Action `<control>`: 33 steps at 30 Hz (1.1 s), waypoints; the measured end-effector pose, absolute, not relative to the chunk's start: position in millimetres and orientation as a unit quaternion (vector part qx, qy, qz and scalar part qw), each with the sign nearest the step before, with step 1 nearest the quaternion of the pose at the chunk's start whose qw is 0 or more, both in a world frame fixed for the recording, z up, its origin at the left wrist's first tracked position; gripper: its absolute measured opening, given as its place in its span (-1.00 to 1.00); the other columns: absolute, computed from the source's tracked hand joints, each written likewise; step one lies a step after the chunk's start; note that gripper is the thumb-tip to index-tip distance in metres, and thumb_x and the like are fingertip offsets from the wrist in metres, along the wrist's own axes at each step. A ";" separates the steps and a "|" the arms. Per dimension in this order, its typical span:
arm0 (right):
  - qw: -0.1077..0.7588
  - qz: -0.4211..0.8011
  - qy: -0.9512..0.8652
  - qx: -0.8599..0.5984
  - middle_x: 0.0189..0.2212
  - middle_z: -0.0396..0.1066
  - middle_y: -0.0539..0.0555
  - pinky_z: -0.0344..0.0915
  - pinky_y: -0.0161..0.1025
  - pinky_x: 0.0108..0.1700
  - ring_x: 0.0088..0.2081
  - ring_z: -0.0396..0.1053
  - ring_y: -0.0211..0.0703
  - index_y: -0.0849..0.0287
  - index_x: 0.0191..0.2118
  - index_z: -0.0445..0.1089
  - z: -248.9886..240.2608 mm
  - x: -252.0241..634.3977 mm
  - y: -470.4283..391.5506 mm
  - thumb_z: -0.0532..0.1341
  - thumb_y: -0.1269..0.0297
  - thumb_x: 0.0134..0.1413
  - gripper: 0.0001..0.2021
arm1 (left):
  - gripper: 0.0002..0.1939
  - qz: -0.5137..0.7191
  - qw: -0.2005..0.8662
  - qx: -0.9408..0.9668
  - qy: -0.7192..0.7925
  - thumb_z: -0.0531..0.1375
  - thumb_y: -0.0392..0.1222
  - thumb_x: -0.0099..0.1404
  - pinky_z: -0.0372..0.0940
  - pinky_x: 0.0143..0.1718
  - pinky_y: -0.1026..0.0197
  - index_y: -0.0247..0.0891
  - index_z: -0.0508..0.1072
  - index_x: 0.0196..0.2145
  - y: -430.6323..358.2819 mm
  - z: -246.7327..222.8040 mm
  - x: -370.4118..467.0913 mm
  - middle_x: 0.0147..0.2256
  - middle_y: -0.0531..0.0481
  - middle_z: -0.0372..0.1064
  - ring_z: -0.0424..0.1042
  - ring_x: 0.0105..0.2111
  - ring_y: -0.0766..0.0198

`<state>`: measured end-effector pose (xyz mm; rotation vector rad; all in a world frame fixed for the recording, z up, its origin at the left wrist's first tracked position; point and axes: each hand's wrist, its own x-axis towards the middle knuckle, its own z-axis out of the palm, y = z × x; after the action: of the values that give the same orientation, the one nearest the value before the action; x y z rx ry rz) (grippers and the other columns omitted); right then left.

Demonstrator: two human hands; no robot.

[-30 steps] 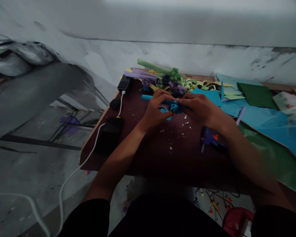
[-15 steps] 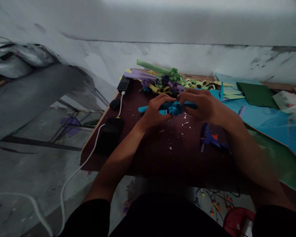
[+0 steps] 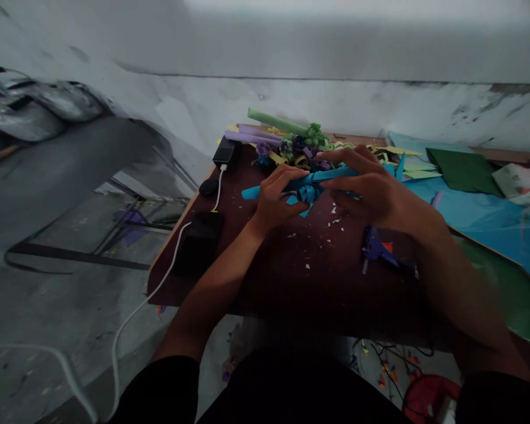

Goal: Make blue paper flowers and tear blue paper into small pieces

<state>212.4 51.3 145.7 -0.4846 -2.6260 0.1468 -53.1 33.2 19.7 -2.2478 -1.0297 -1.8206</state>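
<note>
A pale, scuffed wall (image 3: 318, 53) fills the top of the view, with a dark line running across it and grey smudges lower down. Below it stands a dark reddish-brown table (image 3: 300, 277), pushed close to the wall. To the left lies a grey concrete floor (image 3: 48, 294) — dusty, dim — with a dark metal frame (image 3: 115, 235) resting on it and crumpled silvery sheeting (image 3: 39, 106) further back. The light is low and even.
</note>
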 end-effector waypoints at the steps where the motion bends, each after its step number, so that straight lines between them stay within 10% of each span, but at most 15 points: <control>1: 0.227 0.050 -0.955 -0.182 0.54 0.38 0.14 0.35 0.48 0.50 0.45 0.41 0.40 -0.02 0.18 0.72 146.5 211.5 49.3 0.14 0.18 0.66 -0.64 | -0.61 -0.597 0.045 -0.729 -0.331 0.41 -0.03 0.49 0.59 0.08 -0.07 -0.09 0.60 0.21 33.8 19.2 -53.0 0.03 -0.09 0.67 0.68 0.02 0.05; 17: 0.185 0.043 -0.954 -0.234 0.73 0.07 -0.11 0.18 0.70 0.57 0.62 0.12 0.68 -0.29 0.40 0.62 143.5 217.9 42.9 0.25 0.31 0.53 -0.51 | -0.48 -0.592 0.106 -0.746 -0.287 0.40 0.01 0.56 0.63 0.07 -0.11 -0.03 0.51 0.38 38.4 15.2 -53.2 0.11 -0.14 0.66 0.67 0.08 0.01; 33: 0.185 0.088 -0.948 -0.243 0.60 0.25 0.18 0.06 0.77 0.53 0.46 0.25 0.57 -0.14 0.26 0.69 156.3 215.4 29.7 0.08 0.35 0.63 -0.54 | -0.57 -0.585 0.037 -0.732 -0.348 0.34 0.11 0.56 0.61 0.09 -0.14 -0.05 0.61 0.27 30.5 14.8 -47.4 0.07 -0.15 0.69 0.69 0.04 0.01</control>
<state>215.4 29.7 156.3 -0.6848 -2.6714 0.2490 -47.4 30.5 14.8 -2.2453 -1.0685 -1.7959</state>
